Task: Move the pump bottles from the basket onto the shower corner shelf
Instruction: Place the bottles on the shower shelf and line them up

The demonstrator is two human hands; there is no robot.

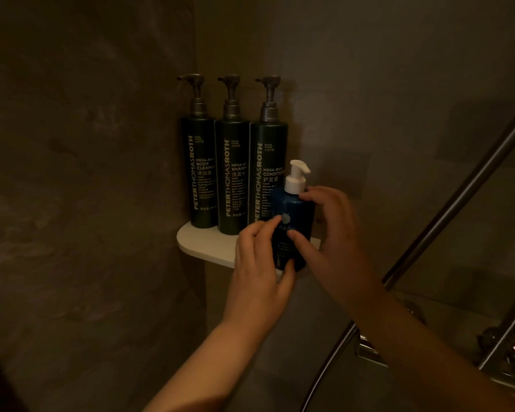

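White corner shelf (202, 245) where two dark mottled walls (87, 144) meet, in a dim shower, bearing three dark pump bottles (233, 173). Blue pump bottle (293, 208) stands upright at its front right edge, in the grip of left hand (259, 263) and right hand (335, 233). Metal hose (458, 197) at right.

Bare to the frame's edge, a person's two forearms end in the left hand (257, 263) and the right hand (338, 233), each with slender fingers (324, 194), lit dimly and warmly; a dark blur at lower left is too indistinct to identify.
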